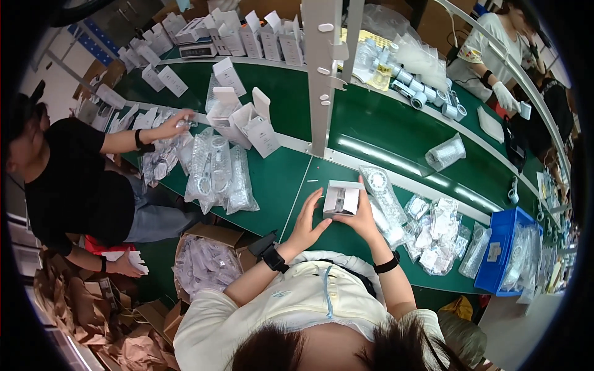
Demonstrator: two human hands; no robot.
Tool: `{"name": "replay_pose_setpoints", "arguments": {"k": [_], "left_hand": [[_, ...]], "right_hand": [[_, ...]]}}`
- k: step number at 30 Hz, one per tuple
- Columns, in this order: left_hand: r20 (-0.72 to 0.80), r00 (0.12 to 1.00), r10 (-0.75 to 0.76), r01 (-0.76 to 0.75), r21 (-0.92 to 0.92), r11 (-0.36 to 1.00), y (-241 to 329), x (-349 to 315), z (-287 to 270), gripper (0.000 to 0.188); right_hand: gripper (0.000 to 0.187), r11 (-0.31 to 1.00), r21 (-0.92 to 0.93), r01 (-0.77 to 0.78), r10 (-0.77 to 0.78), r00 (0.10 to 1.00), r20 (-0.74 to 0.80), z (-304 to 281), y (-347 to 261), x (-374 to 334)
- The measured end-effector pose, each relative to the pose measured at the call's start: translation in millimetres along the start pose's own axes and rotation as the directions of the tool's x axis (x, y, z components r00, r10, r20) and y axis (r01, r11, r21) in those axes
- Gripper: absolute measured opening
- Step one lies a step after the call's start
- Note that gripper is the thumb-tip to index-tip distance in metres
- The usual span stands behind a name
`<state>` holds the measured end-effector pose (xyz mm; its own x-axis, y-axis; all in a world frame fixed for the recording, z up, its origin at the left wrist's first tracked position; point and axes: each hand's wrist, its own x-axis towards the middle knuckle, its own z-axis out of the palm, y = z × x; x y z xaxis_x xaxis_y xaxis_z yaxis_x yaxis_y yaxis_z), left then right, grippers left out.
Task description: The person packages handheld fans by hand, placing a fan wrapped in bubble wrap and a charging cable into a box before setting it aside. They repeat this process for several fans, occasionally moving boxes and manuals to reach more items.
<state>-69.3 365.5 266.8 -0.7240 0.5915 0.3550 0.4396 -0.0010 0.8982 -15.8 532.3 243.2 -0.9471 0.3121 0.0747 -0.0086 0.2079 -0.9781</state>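
A small white open box (334,214) is held over the green table in front of me, its opening facing up with something pale and grey inside that I cannot make out. My right hand (363,217) grips it from the right, thumb along the near side and fingers behind. My left hand (304,224) is beside the box's left side, thumb and fingers spread apart. Just right of the box lie clear bubble-wrap bags (385,195) with pale round-headed items in them. Farther right is a heap of small clear packets (435,235).
A blue bin (497,250) with clear bags stands at the right. Bubble-wrapped items (216,173) and open white boxes (250,127) sit left. A metal post (318,80) rises ahead. A carton (207,235) of packets stands lower left. One co-worker (80,179) reaches in from the left.
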Motion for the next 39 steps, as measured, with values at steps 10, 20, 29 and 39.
{"name": "replay_pose_setpoints", "arguments": {"k": [10,20,29,39], "left_hand": [[-0.019,0.828,-0.56,0.553,0.182,0.813,-52.1,-78.4,-18.9,0.033],[-0.147,0.976,-0.163,0.214,0.803,0.557,-94.7,-98.5,11.2,0.039],[-0.158,0.978,-0.136,0.207,0.827,0.523,-98.6,-97.4,11.2,0.042],[-0.163,0.978,-0.131,0.207,0.835,0.51,-101.4,-96.6,11.8,0.041]], "right_hand": [[0.101,0.987,0.026,0.159,-0.15,0.966,-0.212,93.8,-15.5,92.0],[0.067,0.893,-0.409,0.189,-0.073,0.956,0.283,75.3,64.2,30.9],[0.033,0.723,-0.497,0.48,-0.282,0.861,0.423,33.1,88.5,-50.6],[0.028,0.773,-0.449,0.449,-0.324,0.887,0.33,35.2,89.4,-46.3]]}}
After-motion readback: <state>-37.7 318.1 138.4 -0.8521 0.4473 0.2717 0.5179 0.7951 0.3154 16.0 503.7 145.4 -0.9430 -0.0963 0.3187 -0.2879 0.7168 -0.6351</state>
